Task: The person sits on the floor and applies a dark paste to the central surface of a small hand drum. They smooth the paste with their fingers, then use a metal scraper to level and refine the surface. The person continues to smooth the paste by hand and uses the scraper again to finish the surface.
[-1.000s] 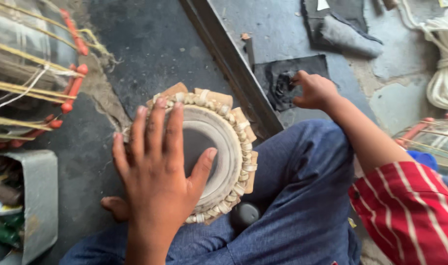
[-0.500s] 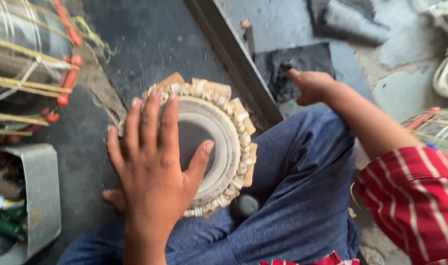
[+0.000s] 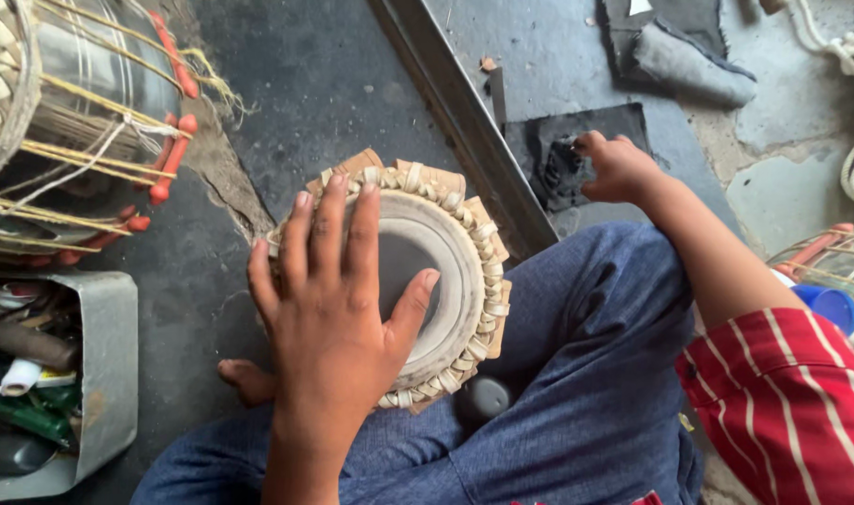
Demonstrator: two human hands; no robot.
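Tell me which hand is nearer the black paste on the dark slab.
Right. The right hand has its fingertips in the black paste on the dark slab; the left hand lies flat on the drum head, apart from it.

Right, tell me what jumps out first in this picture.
The left hand lies spread flat over the pale skin of a small drum rimmed with woven straps, in the middle of the view. Up right, the right hand reaches into a dark patch of black paste on the floor. A bigger strapped drum fills the top left corner.
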